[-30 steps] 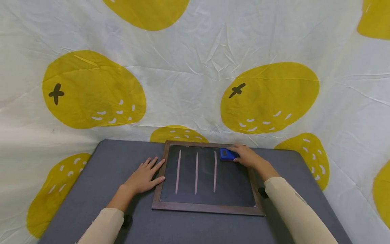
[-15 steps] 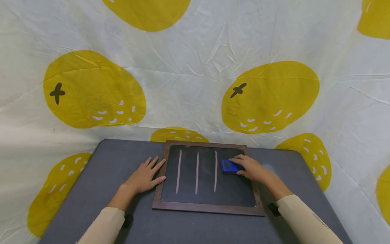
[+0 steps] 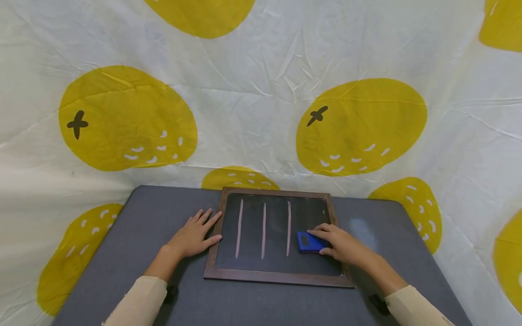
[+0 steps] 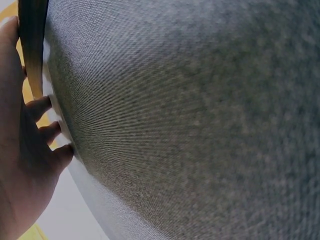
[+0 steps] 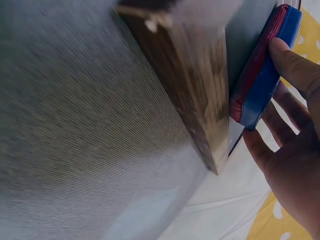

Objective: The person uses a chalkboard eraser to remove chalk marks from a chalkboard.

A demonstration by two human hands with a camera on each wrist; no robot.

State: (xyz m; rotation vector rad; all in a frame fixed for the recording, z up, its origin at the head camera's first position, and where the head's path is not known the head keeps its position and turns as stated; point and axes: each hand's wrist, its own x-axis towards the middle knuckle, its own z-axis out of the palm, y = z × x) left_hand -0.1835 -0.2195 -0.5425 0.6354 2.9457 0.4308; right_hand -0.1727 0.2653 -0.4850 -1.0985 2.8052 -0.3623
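Note:
A blackboard (image 3: 275, 267) in a brown wooden frame lies on the grey table, with three pale pink chalk lines (image 3: 263, 231) running down it. Right of the rightmost line, my right hand (image 3: 340, 244) grips a blue chalkboard eraser (image 3: 308, 242) by its edges. The right wrist view shows the thumb on one side of the eraser (image 5: 267, 75), whose red felt side faces the board. My left hand (image 3: 191, 237) lies spread at the board's left edge, thumb and index fingertips on the frame. In the left wrist view the other fingers (image 4: 60, 155) rest on the table.
The grey table (image 3: 253, 303) extends around the board on all sides, with a pale smudge (image 3: 362, 233) on its right part. Behind it hangs a white cloth (image 3: 244, 122) printed with large yellow fruit. A small white mark (image 3: 324, 212) shows near the board's upper right corner.
My right hand has drawn the eraser down the board's right part, from near the top frame to below the middle. The left hand has stayed in place.

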